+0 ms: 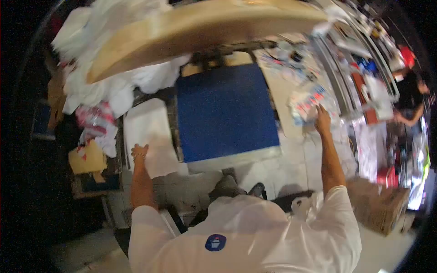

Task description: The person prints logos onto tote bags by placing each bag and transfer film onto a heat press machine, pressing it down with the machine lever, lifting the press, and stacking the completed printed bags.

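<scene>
My left hand (139,151) rests with its fingers spread on a stack of white sheets (152,123) at the left. On the other side, my right hand (322,116) reaches to a pile of small printed pieces (312,101) on a pale board; its fingers are blurred, and anything under them is too small to make out. Between the hands lies a flat dark blue panel (227,111) with a pale front edge. Neither hand touches it.
A large curved tan object (205,34) crosses the top of the view. White bags (98,82) pile up at the left. Cardboard box (378,204) stands on the floor at the right. Beyond the shelving, another person (408,93) is at the far right.
</scene>
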Available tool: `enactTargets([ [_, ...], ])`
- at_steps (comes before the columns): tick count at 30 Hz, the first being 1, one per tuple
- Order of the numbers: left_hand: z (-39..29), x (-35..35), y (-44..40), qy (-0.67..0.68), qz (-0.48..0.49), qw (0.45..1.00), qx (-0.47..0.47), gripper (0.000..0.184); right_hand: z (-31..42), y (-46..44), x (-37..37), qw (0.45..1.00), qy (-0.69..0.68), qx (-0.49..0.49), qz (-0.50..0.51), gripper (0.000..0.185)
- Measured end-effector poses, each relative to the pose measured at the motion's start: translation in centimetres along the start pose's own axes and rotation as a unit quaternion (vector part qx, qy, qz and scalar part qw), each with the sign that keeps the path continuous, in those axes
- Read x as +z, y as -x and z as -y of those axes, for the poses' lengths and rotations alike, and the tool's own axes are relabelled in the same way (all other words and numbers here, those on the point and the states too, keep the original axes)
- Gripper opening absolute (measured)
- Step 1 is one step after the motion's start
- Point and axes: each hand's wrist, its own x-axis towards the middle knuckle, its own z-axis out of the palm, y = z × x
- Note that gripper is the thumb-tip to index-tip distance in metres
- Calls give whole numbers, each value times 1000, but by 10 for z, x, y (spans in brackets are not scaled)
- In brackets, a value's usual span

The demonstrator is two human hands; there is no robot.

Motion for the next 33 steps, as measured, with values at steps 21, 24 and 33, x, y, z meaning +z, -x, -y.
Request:
enactTargets([
  [21, 42, -107, 4, 192, -225, 932, 210, 14, -25, -19, 12, 989, 38, -117, 87, 65],
  [24, -4, -175, 148, 212, -245, 878, 353, 13, -38, -13, 15, 990, -40, -128, 50, 47],
  [33, 36, -239, 346, 439, -97, 788, 421, 27, -61, -30, 2, 979, -185, 16, -85, 17],
])
